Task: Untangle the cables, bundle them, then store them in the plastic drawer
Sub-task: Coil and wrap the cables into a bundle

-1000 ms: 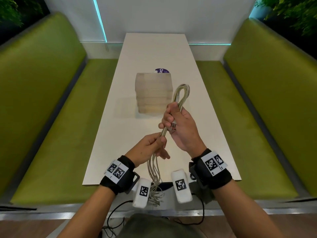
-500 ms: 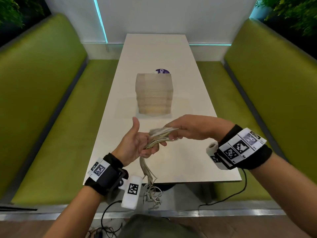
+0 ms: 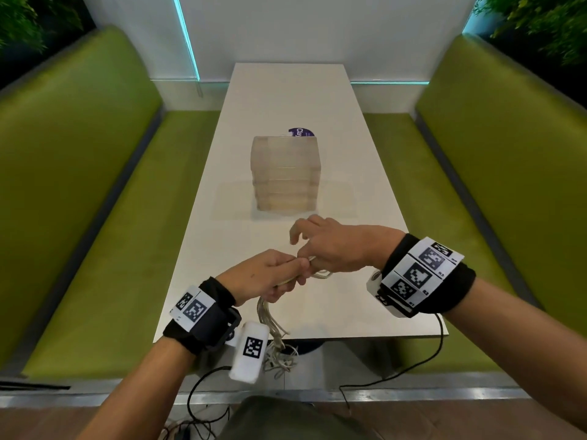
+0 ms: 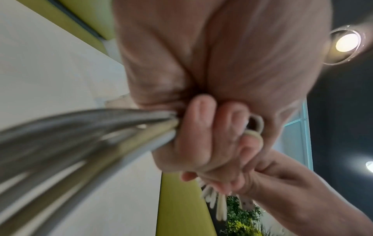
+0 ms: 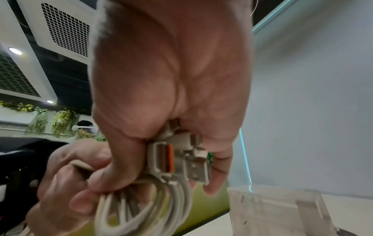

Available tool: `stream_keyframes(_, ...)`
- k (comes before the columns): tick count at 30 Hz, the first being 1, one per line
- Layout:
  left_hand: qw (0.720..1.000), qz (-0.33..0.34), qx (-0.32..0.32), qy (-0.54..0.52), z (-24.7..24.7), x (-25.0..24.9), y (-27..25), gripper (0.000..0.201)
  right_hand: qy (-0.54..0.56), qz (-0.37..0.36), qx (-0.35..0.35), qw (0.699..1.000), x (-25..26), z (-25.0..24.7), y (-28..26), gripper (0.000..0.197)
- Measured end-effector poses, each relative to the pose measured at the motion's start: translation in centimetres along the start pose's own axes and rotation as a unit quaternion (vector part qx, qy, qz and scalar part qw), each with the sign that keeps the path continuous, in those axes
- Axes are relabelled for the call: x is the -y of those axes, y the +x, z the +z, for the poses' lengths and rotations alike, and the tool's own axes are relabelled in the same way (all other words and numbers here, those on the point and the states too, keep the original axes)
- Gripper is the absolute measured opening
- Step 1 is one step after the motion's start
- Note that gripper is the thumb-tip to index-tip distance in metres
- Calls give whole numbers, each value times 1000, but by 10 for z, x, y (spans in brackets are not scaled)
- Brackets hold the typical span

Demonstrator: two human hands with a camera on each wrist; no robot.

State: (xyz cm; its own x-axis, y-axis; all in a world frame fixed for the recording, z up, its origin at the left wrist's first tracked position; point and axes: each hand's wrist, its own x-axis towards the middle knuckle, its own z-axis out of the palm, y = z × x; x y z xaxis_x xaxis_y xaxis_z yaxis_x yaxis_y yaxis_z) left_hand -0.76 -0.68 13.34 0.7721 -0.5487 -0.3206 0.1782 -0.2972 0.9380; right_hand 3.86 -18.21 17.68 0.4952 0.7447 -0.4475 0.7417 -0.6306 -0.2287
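Observation:
A bunch of pale grey cables (image 3: 266,312) is held over the near end of the white table (image 3: 365,217). My left hand (image 3: 270,277) grips the bunch in a fist (image 4: 197,135), and the loose ends hang past the table edge (image 3: 279,357). My right hand (image 3: 333,246) meets it from the right, palm down, holding the folded loops (image 5: 145,207) and the USB plugs (image 5: 181,159) between thumb and fingers. The translucent plastic drawer unit (image 3: 286,173) stands mid-table beyond both hands, its drawers closed.
Green bench seats (image 3: 111,217) run along both sides of the table. A purple round label (image 3: 300,132) shows behind the drawer unit. Black wires (image 3: 413,366) trail from my wrist bands below the table's near edge.
The cable loop, held upright a second ago, has been folded down. My right hand swung over to the right and now lies palm down against the left fist, which closed its thumb.

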Motion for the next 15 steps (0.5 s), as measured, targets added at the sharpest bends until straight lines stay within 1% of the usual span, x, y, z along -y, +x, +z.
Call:
stream_keyframes(2,1000,6,5,0,0,3,-1,36,75,-9,10,997,-1,2,1,23)
stream_keyframes(4,1000,11,13,4,0,4,0,35,164,8,36,986,-2,-1,0,20)
stream_keyframes(6,1000,11,16,7,0,5,1,34,211,17,56,976,-4,0,-3,14)
stream_keyframes(7,1000,11,17,10,-1,5,1,34,221,15,58,973,-4,1,-3,14)
stream_keyframes(11,999,14,33,29,-4,4,1,32,254,16,22,967,-3,9,1,12)
stream_keyframes(15,995,-1,38,91,-9,4,5,34,262,22,27,964,-4,16,2,16)
